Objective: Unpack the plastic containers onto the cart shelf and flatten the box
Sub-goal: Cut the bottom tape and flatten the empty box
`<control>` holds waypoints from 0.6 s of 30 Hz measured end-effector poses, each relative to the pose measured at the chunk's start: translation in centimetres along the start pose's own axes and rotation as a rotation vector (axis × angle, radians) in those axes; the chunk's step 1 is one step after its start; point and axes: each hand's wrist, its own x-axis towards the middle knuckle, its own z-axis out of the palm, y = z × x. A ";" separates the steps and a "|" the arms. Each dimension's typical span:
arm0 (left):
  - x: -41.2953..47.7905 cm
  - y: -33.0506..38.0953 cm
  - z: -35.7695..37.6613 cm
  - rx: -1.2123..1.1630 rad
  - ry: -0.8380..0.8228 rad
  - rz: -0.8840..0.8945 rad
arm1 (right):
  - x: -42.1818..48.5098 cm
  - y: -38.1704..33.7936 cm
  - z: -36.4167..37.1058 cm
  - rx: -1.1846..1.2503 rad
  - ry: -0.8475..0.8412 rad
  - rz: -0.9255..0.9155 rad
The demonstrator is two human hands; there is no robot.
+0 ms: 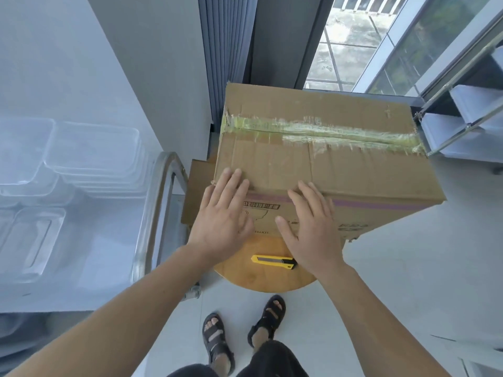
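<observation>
Box is sitting on the round desk, closed, with its taped seam facing up. The seam is running left to right along the top, sloping slightly down toward the right, and it is lying beyond the fingertips, on the far side of both hands.

The left hand and right hand are lying side by side on the near upper edge of the box. Their fingers are spread and straight, reaching over onto the top panel, while the palms are covering the printed front face. Neither hand is gripping anything.

Clear containers are already standing in stacks on the shelf at the left, past the cart's handle. I am therefore judging the unpacking to be done, or nearly so, though the closed box is hiding whatever it may be holding.

The knife is lying on the desk on the person's side of the box, just beside the right wrist, and its long axis is running roughly parallel to the seam. The right hand is nearer to it. Flattening is probably depending on slitting that tape, so I am expecting the right hand to pull back for the knife while the left is steadying the box.
</observation>
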 end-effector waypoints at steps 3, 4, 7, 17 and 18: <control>-2.7 0.9 1.6 0.016 0.018 0.160 | -1.5 0.5 1.2 0.039 0.148 -0.059; -3.6 0.9 2.5 0.016 -0.017 0.177 | -1.9 0.8 1.7 0.052 0.180 -0.071; -5.4 0.3 5.2 0.028 -0.204 0.060 | -3.4 2.2 3.6 0.114 0.136 -0.040; -6.0 -0.1 14.6 -0.157 -0.431 -0.462 | -7.8 11.0 13.5 0.097 -0.452 0.152; -6.1 -0.1 15.5 -0.173 -0.444 -0.496 | -7.9 11.7 14.6 0.086 -0.489 0.152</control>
